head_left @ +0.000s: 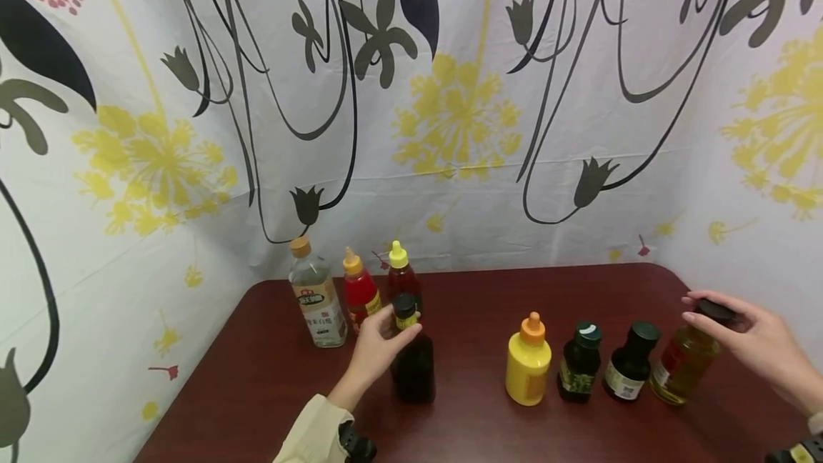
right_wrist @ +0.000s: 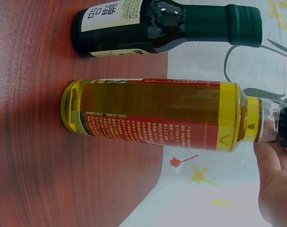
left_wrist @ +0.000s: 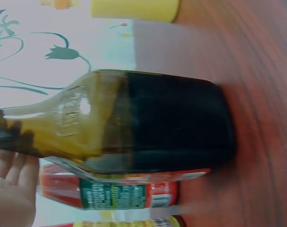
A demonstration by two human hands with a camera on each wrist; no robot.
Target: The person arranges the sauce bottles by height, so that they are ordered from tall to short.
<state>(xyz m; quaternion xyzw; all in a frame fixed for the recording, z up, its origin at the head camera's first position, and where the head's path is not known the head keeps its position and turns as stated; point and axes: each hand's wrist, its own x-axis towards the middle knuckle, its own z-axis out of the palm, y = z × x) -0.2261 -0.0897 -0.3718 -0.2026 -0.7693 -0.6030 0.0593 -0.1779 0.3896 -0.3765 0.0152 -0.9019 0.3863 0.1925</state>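
Dark bottle (head_left: 414, 371), neck (left_wrist: 34, 118) pinched by left hand (head_left: 376, 349); right hand (head_left: 765, 338), cropped in wrist view, seemingly grips golden bottle (head_left: 686, 359) by cap (head_left: 717, 311).

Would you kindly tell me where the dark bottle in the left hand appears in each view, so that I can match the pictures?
Head: lower middle, the dark bottle upright, its neck in the left hand.
Left wrist: sideways across the middle, base toward the right.
Right wrist: not in it; the green-capped bottle at the top is another.
Shared landmark: the reddish-brown table, visible in all three.
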